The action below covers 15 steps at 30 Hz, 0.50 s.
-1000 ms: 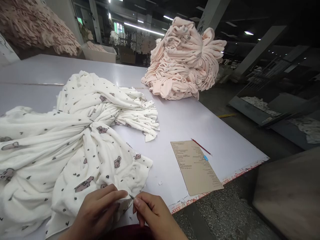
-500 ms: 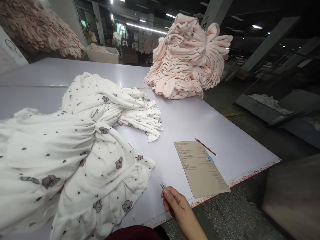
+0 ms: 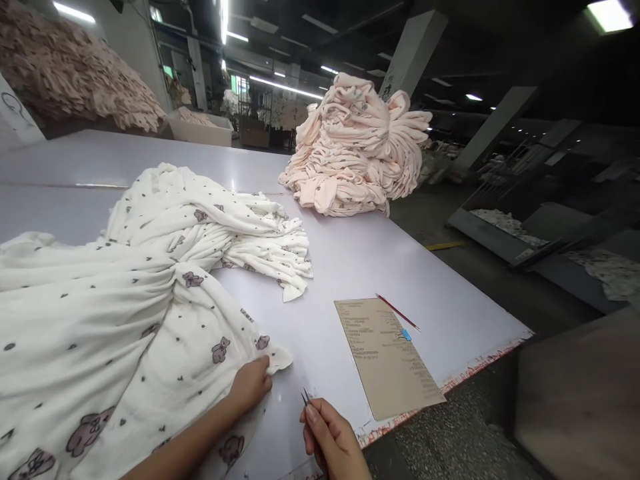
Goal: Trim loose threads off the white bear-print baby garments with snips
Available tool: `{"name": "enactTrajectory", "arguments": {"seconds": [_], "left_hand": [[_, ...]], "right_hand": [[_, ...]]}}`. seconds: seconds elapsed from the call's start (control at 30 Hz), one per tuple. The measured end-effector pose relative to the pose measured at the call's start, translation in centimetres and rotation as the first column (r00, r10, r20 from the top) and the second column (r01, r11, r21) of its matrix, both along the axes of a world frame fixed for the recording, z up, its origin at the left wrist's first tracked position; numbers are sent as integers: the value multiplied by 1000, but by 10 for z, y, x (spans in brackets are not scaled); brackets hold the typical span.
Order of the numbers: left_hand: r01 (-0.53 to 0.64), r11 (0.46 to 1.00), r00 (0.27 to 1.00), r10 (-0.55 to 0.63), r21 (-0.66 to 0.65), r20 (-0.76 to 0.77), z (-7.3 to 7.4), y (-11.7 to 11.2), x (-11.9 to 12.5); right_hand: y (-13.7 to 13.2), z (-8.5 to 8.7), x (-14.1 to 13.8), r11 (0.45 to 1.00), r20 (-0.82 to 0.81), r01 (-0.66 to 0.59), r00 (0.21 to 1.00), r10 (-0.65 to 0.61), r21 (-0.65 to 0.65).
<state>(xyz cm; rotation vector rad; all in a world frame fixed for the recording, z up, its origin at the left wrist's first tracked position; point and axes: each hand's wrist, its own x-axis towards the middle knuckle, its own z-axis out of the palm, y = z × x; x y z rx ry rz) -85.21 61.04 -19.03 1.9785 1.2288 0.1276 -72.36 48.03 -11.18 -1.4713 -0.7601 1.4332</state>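
Observation:
A heap of white cloth with small bear prints (image 3: 125,300) spreads over the left of the pale table (image 3: 350,260). My left hand (image 3: 250,383) is closed on the near edge of this cloth, close to its corner. Just to the right, my right hand (image 3: 330,440) is closed around small metal snips (image 3: 305,398), whose tips point up and away from me. The snips are clear of the cloth.
A brown printed card (image 3: 387,357) lies near the table's right corner with a red pencil (image 3: 397,312) beside it. A tall pile of pink garments (image 3: 355,157) stands at the far right of the table. More pink garments (image 3: 75,87) and a bin are behind.
My left hand left the view, then came back and took the cloth's edge. The cloth was pulled and spread to the left. My right hand drew away from the cloth with the snips.

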Motion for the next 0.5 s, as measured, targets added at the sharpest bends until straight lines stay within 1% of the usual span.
{"name": "enactTrajectory", "arguments": {"seconds": [0.03, 0.07, 0.1, 0.17, 0.23, 0.3, 0.33, 0.37, 0.4, 0.43, 0.47, 0.5], "left_hand": [[11, 1000, 999, -10, -24, 41, 6, 0, -9], [30, 998, 995, -26, -46, 94, 17, -1, -20], [52, 997, 988, -42, -65, 148, 30, -4, -31], [82, 992, 969, -57, -94, 241, 61, -14, -55], [61, 990, 946, -16, -130, 325, 91, -27, -73], [23, 988, 904, 44, -152, 424, 113, -39, -83], [-3, 992, 881, 62, -125, 469, 120, -44, -86], [-44, 997, 861, 72, -67, 504, 125, -48, -88], [-99, 995, 844, 78, 11, 530, 127, -50, -89], [-173, 982, 825, 104, 74, 556, 129, -50, -90], [-255, 962, 802, 154, 98, 577, 129, -49, -92], [-329, 941, 779, 225, 75, 585, 128, -46, -96]], "right_hand": [[-2, -4, 2, 1000, -2, 17, 1000, -17, -13], [-3, -7, 3, 999, -3, 31, 1000, -31, -19], [-2, -10, 2, 999, 0, 48, 999, -48, -9], [2, -11, -6, 994, 18, 99, 995, -100, 52], [9, -8, -22, 979, 16, 151, 988, -155, 136], [17, 0, -42, 959, -38, 184, 983, -180, 217], [22, 5, -53, 948, -71, 186, 982, -173, 260], [26, 10, -62, 933, -85, 181, 983, -162, 310], [30, 15, -70, 918, -77, 167, 986, -149, 360], [33, 18, -76, 908, -52, 146, 989, -136, 393], [37, 20, -80, 905, -19, 120, 992, -122, 408], [39, 21, -81, 908, 6, 99, 994, -111, 406]]}}
